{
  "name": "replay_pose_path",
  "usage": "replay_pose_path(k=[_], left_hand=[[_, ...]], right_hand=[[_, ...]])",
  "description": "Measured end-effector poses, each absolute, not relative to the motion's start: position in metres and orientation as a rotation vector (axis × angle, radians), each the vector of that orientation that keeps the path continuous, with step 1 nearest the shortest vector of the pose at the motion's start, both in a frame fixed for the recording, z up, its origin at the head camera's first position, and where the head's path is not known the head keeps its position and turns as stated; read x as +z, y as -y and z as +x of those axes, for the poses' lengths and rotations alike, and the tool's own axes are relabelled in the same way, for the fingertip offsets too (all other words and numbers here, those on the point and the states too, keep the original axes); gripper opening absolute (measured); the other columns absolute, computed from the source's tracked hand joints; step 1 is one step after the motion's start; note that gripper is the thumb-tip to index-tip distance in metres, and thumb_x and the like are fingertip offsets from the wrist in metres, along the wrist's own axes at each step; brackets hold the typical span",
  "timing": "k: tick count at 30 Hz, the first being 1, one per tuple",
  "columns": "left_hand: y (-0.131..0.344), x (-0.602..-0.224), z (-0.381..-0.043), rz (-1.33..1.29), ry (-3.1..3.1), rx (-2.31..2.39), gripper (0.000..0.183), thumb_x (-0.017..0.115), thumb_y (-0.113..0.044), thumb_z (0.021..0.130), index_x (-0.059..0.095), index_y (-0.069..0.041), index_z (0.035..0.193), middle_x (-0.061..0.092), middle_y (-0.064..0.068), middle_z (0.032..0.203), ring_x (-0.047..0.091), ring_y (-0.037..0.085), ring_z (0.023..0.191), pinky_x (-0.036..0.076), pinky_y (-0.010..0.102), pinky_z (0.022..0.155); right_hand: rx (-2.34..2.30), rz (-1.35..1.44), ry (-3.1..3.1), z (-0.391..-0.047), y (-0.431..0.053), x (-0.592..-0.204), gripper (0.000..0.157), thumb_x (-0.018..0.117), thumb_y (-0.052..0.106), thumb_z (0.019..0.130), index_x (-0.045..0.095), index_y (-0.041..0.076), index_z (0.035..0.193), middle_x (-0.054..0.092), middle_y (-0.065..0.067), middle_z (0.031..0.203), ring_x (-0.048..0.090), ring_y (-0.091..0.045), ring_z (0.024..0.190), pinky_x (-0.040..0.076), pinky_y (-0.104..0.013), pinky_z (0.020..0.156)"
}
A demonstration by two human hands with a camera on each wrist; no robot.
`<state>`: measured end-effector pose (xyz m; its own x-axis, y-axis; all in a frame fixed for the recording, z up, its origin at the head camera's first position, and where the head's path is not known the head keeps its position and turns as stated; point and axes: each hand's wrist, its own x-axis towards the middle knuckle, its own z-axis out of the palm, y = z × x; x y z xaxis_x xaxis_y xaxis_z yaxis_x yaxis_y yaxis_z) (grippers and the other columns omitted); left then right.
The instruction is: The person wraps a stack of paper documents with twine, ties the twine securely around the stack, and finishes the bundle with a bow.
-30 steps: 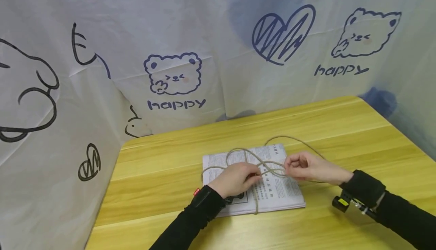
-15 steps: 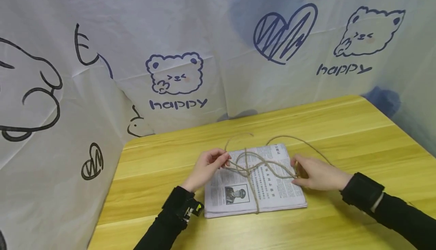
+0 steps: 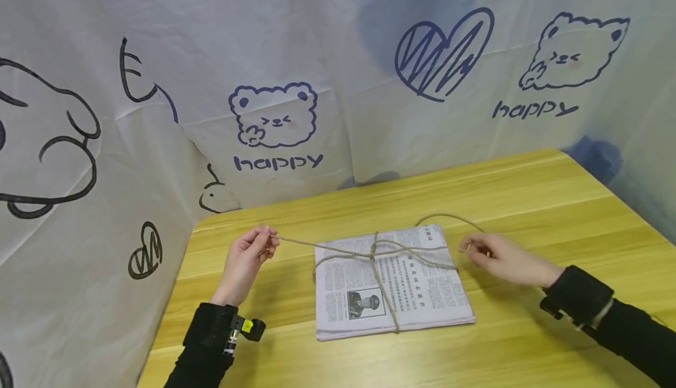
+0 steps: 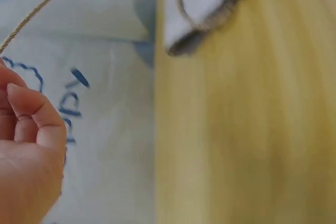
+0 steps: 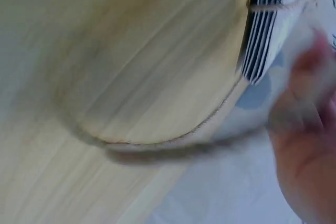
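A folded stack of newspapers (image 3: 440, 303) lies on the table, with twine (image 3: 296, 240) wrapped round it both ways and crossing on top. To the left of the stack, my left hand (image 3: 244, 262) pinches one end of the twine between thumb and fingers, pulling it into a straight line; the taut piece of twine (image 4: 39, 8) also shows in the left wrist view. Beside the stack's right edge, my right hand (image 3: 509, 260) has its fingers curled round the other length of twine, which trails in a loop on the table. In the right wrist view that hand (image 5: 302, 156) is blurred.
The yellow wood-grain table (image 3: 253, 341) reaches back to a white printed cloth (image 3: 359, 36) hanging behind it and at both sides. Each wrist wears a black band, with a small camera (image 3: 253, 329) visible on the left one.
My left hand has moved from over the stack out to the left, drawing the twine straight. The loops on top have become smaller and flatter. My right hand has shifted slightly right.
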<state>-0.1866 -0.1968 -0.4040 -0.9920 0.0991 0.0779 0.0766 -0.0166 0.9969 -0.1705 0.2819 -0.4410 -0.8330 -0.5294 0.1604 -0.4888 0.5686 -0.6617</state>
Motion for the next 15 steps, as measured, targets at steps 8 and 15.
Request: replay_pose_path(k=[8, 15], left_hand=[[0.226, -0.439, -0.183, -0.048, -2.817, 1.294, 0.036, 0.053, -0.031, 0.098, 0.071, -0.001, 0.089, 0.067, 0.008, 0.077, 0.056, 0.019, 0.068, 0.043, 0.028, 0.063], [0.212, -0.437, -0.174, 0.039, -3.141, 0.654, 0.035, 0.06, -0.032, 0.091, 0.054, -0.01, 0.066, 0.04, 0.0, 0.052, 0.033, 0.014, 0.044, 0.024, 0.027, 0.044]], right_hand=[[-1.236, -0.643, -2.922, -0.174, -0.291, -0.439, 0.017, 0.05, 0.014, 0.099, 0.056, 0.002, 0.11, 0.057, -0.007, 0.077, 0.047, -0.012, 0.061, 0.04, -0.028, 0.055], [-1.141, -0.789, -2.782, -0.175, -0.291, -0.451, 0.029, 0.061, 0.018, 0.094, 0.051, 0.0, 0.114, 0.052, 0.004, 0.066, 0.047, -0.006, 0.057, 0.041, -0.025, 0.052]])
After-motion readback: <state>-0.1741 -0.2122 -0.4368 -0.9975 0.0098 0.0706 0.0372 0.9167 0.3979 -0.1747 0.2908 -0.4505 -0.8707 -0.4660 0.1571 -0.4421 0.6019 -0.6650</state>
